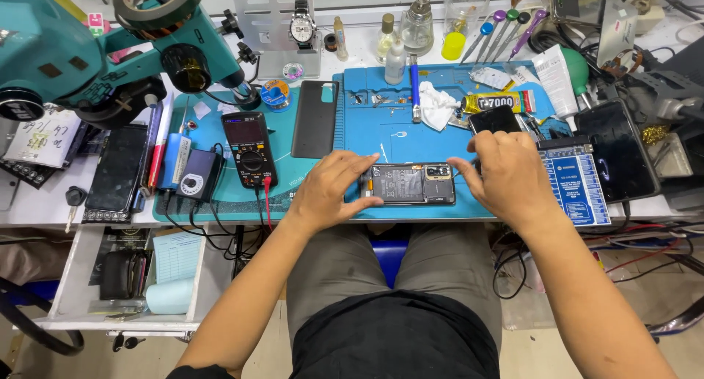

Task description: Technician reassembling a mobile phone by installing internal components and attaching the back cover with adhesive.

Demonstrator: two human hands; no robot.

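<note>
Cluttered with repair gear, the tabletop [44, 203] carries a blue work mat [396, 141]. Nearest us, an opened phone [411, 183] lies face down at the mat's front edge, its insides showing. Our left hand [330, 188] clasps its left end, fingers curled over it; our right hand [506, 175] pinches its right end. We judge we are steadying it for inside work, which calls for a fine tool. Farther back lie a multimeter [249, 148] and the phone's dark back cover [315, 119].
</note>
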